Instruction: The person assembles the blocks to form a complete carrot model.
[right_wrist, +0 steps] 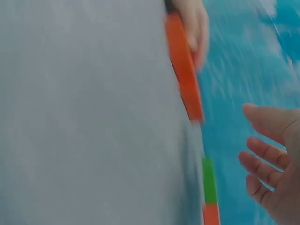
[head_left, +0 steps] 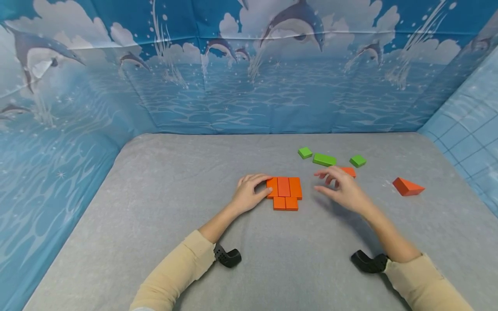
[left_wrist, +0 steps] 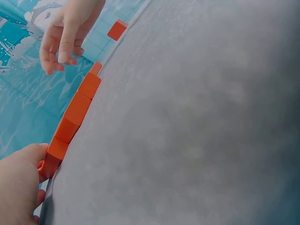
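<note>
Several orange blocks lie flat together on the grey cloth, three upright rectangles (head_left: 283,187) in a row above two smaller orange blocks (head_left: 285,203). My left hand (head_left: 249,193) holds the leftmost orange block (left_wrist: 56,151) between thumb and fingers, at the left edge of the group. To the right of the group, my right hand (head_left: 342,188) hovers above the cloth with loosely bent fingers and nothing between them. Just behind it an orange block (head_left: 349,172) is partly hidden by the hand. Blur softens the blocks in the right wrist view.
Toward the back lie a long green block (head_left: 324,160) and two small green blocks, one on the left (head_left: 305,153) and one on the right (head_left: 358,161). An orange wedge-shaped block (head_left: 407,187) sits at the far right. Dolphin-printed curtains (head_left: 233,95) surround the grey table (head_left: 163,181).
</note>
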Demonstrator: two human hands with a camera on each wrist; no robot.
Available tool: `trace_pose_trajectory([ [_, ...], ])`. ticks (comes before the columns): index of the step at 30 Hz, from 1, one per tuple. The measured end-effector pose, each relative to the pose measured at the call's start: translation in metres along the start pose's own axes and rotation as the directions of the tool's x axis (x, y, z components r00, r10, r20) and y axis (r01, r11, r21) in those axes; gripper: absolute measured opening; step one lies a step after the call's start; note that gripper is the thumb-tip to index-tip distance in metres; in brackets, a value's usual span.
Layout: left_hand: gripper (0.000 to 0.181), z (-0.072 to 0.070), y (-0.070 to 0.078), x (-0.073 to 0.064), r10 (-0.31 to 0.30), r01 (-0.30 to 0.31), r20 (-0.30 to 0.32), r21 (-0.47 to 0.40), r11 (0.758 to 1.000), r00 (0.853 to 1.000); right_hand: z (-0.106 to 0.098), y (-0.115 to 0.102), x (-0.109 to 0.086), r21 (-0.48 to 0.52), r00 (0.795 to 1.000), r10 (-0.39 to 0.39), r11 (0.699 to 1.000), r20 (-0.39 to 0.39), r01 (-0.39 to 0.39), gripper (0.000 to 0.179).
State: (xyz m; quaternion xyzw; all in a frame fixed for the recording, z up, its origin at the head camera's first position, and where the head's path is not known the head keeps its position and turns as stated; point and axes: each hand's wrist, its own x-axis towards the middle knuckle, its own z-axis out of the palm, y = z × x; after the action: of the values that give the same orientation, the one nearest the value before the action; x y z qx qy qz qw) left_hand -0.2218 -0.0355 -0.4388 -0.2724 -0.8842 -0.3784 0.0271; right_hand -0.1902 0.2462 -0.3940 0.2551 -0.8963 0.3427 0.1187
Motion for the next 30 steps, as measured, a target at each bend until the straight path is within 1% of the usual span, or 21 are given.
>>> trace_pose_trajectory([
  [2, 0.039, 0.000, 0.000, 0.000, 0.000, 0.000, -0.001, -0.001, 1.000, 1.000, -0.013, 0.013, 0.000, -0.017, 0.999, 0.034, 0.999, -0.035, -0.034, 0.033],
  [4, 0.038, 0.000, 0.000, 0.000, 0.001, -0.001, -0.003, 0.002, 1.000, 1.000, -0.025, 0.027, -0.002, -0.037, 0.996, 0.083, 0.996, -0.041, -0.084, 0.034],
  [8, 0.039, 0.000, 0.001, 0.000, 0.005, -0.005, -0.007, 0.007, 1.000, 1.000, -0.043, 0.050, -0.008, -0.060, 0.984, 0.177, 0.983, 0.022, -0.176, 0.040],
  [11, 0.039, 0.000, 0.001, 0.000, 0.004, -0.004, -0.006, 0.007, 1.000, 1.000, -0.049, 0.064, -0.012, -0.059, 0.976, 0.207, 0.977, 0.072, -0.203, 0.044],
  [14, 0.039, 0.000, 0.001, 0.000, 0.003, -0.003, -0.005, 0.001, 1.000, 1.000, -0.049, 0.076, -0.015, -0.052, 0.974, 0.211, 0.977, 0.085, -0.207, 0.045],
  [19, 0.039, 0.000, 0.000, 0.000, 0.006, -0.006, -0.004, 0.001, 1.000, 1.000, -0.044, 0.090, -0.018, -0.055, 0.968, 0.243, 0.969, 0.068, -0.240, 0.043],
  [21, 0.039, 0.001, 0.000, 0.000, 0.006, -0.006, -0.003, 0.001, 1.000, 1.000, -0.043, 0.092, -0.018, -0.061, 0.968, 0.245, 0.969, 0.061, -0.241, 0.042],
  [27, 0.038, 0.000, 0.001, 0.000, 0.007, -0.007, -0.006, -0.001, 1.000, 1.000, -0.040, 0.094, -0.018, -0.089, 0.976, 0.212, 0.974, 0.051, -0.207, 0.039],
  [30, 0.038, 0.000, 0.001, 0.000, 0.008, -0.008, -0.006, 0.003, 1.000, 1.000, -0.039, 0.095, -0.018, -0.095, 0.976, 0.215, 0.973, 0.040, -0.210, 0.038],
])
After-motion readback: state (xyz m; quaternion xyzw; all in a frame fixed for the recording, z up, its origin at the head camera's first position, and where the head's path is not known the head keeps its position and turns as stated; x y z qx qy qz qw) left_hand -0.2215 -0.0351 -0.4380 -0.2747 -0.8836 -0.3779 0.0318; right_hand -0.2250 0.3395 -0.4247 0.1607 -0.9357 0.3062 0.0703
